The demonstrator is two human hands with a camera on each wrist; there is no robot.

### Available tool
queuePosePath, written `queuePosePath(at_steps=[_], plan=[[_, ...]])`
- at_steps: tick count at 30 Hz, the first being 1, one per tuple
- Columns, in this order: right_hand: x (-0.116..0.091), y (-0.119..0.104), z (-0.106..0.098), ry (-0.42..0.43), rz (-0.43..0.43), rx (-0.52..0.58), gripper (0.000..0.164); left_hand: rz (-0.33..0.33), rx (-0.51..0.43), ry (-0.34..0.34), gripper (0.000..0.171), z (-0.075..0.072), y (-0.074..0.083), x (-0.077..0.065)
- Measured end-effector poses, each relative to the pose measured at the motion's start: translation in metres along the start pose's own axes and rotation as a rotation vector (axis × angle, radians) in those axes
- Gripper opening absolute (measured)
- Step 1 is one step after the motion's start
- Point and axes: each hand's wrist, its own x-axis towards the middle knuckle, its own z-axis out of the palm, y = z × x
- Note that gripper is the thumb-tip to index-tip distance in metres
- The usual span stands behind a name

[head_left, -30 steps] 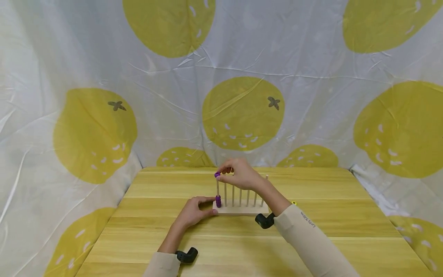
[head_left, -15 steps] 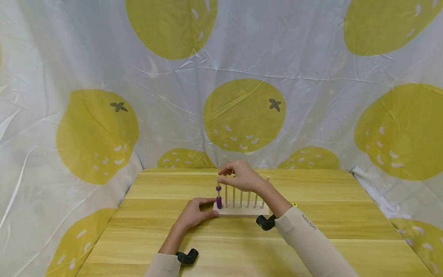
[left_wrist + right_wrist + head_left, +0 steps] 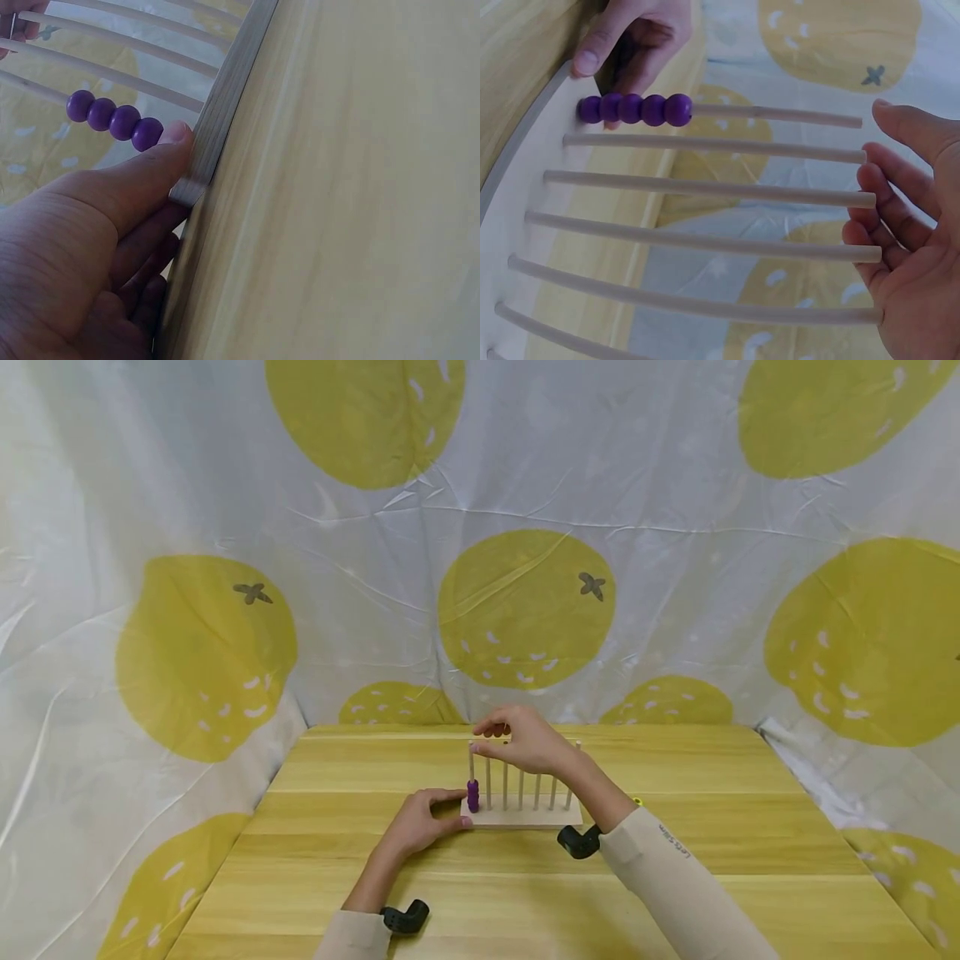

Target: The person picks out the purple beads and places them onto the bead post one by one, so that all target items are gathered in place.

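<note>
A pale wooden rack [image 3: 525, 815] with a row of upright pegs stands on the table. Purple beads [image 3: 631, 109] are stacked at the bottom of its leftmost peg [image 3: 802, 116]; the other visible pegs carry none. With thumb and fingers, my left hand [image 3: 422, 821] grips the left end of the rack's base, its thumb [image 3: 176, 133] close to the lowest bead. My right hand [image 3: 527, 743] hovers at the peg tops. It holds nothing, its fingers [image 3: 900, 172] loosely bent and the thumb apart from them, near the tip of the beaded peg.
The wooden table [image 3: 360, 760] reaches back to a white curtain [image 3: 660, 610] printed with yellow fruit. A small yellow object [image 3: 637, 802] shows partly behind my right sleeve. Black wrist cameras [image 3: 406, 917] sit on both wrists.
A purple bead left my right fingers at the top of the leftmost peg and slid down onto the stack. My left hand has kept its grip on the base.
</note>
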Motion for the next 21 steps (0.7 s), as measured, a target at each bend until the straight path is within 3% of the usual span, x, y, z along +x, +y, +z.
queuePosePath(at_steps=[21], plan=[[-0.033, 0.024, -0.025, 0.123, 0.033, -0.017, 0.030, -0.023, -0.013, 0.015, 0.052, 0.000, -0.001, -0.001]])
